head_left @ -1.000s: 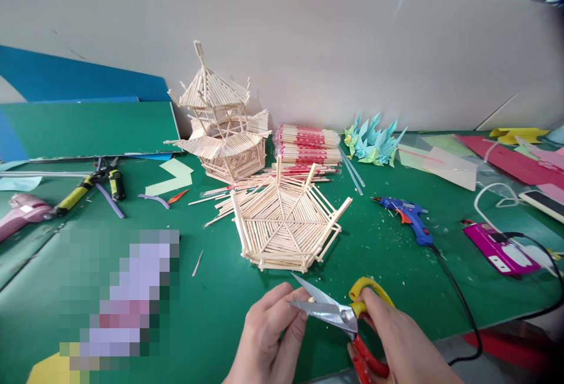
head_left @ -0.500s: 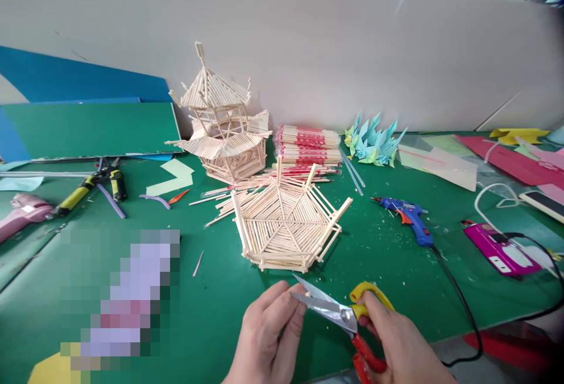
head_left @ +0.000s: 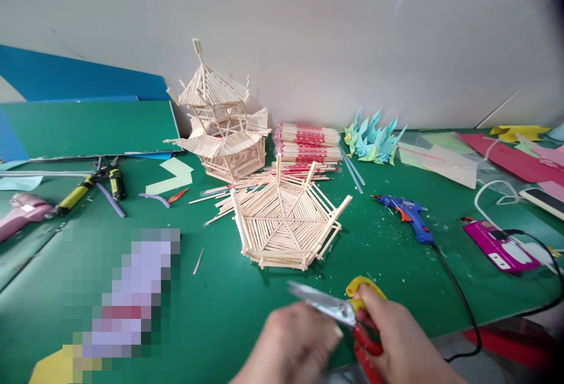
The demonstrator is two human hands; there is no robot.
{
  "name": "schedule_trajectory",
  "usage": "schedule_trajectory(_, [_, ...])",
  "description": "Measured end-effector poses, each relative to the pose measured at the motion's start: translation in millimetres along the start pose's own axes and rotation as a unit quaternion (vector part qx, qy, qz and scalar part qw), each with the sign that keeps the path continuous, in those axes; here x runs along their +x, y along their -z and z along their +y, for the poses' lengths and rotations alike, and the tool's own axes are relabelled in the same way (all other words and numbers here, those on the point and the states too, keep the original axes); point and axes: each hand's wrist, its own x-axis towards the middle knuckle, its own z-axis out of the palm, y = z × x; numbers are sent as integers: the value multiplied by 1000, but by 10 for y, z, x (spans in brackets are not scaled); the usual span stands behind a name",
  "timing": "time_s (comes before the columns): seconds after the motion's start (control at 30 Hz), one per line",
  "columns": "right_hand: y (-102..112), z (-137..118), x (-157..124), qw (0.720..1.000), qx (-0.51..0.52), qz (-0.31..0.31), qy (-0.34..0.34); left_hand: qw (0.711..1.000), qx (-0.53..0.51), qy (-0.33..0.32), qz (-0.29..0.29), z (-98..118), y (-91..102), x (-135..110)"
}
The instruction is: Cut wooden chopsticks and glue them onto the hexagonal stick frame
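Observation:
My right hand (head_left: pixel 403 343) grips the yellow and red handles of a pair of scissors (head_left: pixel 341 310), whose blades point left and look closed. My left hand (head_left: pixel 299 346) sits just under the blades near the table's front edge; it is smeared by motion and its fingers do not show clearly. Right behind both hands lies a hexagonal wooden-stick frame (head_left: pixel 286 219) on the green mat (head_left: pixel 211 313). Farther back stands a wooden-stick pagoda model (head_left: pixel 218 123).
Packs of chopsticks (head_left: pixel 308 143) and loose sticks lie behind the frame. A blue glue gun (head_left: pixel 408 214) with a black cord lies at right, near a magenta box (head_left: pixel 500 246). Pliers (head_left: pixel 88 184) and a pink tool (head_left: pixel 20 214) lie at left. Paper cranes (head_left: pixel 372 140) sit by the wall.
The scissor blades have closed. My left hand has pulled back and down from the blades and turned, now blurred. The small stick piece it pinched is no longer visible.

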Motion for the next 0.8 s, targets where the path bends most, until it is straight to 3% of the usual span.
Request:
schedule_trajectory(0.1, [33, 65, 22, 998, 61, 25, -14, 999, -2, 35, 14, -18, -13, -21])
schedule_trajectory(0.23, [144, 149, -1, 983, 119, 133, -43, 974, -111, 193, 54, -85, 64, -42])
schedule_trajectory(0.33, [165, 117, -21, 988, 92, 124, -31, 944, -206, 249, 66, -116, 86, -46])
schedule_trajectory(0.43, [135, 64, -32, 996, -8, 92, 2, 933, -251, 250, 66, -133, 78, -54])
schedule_trajectory(0.53, [110, 60, -44, 987, -108, 112, 40, 932, -273, 226, 72, -148, 76, -66])
schedule_trajectory(0.8, [98, 55, -33, 975, -170, 121, 71, 964, -207, 121, 111, -150, 93, -36])
